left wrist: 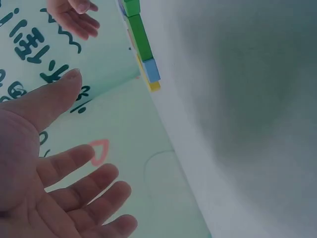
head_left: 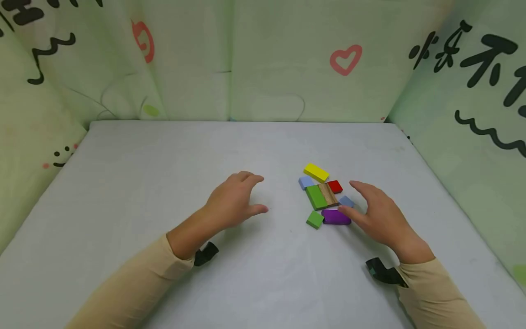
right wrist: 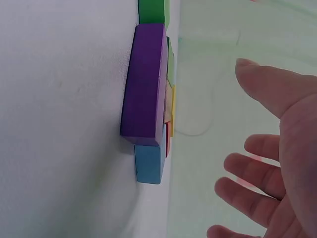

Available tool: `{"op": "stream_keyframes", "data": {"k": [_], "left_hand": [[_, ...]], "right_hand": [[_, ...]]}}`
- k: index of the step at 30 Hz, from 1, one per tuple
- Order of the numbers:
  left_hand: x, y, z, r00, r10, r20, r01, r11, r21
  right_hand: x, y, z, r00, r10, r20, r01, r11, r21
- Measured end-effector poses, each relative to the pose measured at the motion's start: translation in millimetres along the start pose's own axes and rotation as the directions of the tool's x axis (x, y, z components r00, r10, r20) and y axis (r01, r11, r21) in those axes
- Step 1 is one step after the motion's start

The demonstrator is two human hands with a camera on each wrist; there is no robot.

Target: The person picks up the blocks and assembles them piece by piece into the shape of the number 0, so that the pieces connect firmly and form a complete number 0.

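A cluster of wooden blocks lies right of the table's middle in the head view. In it are a yellow block point(head_left: 316, 172), a red block point(head_left: 335, 186), a larger green block point(head_left: 316, 197), a brown grooved block point(head_left: 328, 194), a small green block point(head_left: 315, 220), a purple block point(head_left: 336, 217) and two light blue blocks, one on the left point(head_left: 306, 182), one on the right point(head_left: 346, 201). My right hand point(head_left: 380, 214) hovers just right of the cluster, fingers apart and holding nothing. Left of the blocks, my left hand point(head_left: 233, 201) is raised over the cloth, its fingers spread and its palm bare.
White cloth covers the table point(head_left: 164, 160). Pale green curtains point(head_left: 279, 59) with printed hearts and black characters hang behind it and along both sides. Dark wrist cameras, left point(head_left: 206, 254) and right point(head_left: 385, 272), sit below each wrist by the beige sleeves.
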State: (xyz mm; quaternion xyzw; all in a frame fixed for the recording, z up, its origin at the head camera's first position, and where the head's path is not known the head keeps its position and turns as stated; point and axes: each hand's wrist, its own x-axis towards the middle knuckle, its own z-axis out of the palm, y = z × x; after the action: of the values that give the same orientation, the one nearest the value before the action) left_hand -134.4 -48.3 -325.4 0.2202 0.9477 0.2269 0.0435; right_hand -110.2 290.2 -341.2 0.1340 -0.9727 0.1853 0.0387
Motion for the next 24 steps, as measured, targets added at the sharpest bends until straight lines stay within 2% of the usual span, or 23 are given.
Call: {"op": "stream_keyframes", "data": {"k": [9,15,24], "left_hand": [[10.5,7.9,8.6,0.996,0.088,0.014,-0.086,0.991,-0.103],[18.9,15.6,15.9,0.993,0.093,0.074,-0.081,0.985,-0.155],[29.9,34.4,33.9,0.987,0.074,0.146,-0.049,0.985,-0.168]], "right_hand": [[-1.2,-1,1,1.000,-0.018,-0.001,0.018,1.000,0.001],[-1.1,-3,1,0.999,0.007,0.031,-0.007,1.000,-0.009],[-3.1,-3,3,0.997,0.025,0.068,-0.025,1.000,0.003]]}}
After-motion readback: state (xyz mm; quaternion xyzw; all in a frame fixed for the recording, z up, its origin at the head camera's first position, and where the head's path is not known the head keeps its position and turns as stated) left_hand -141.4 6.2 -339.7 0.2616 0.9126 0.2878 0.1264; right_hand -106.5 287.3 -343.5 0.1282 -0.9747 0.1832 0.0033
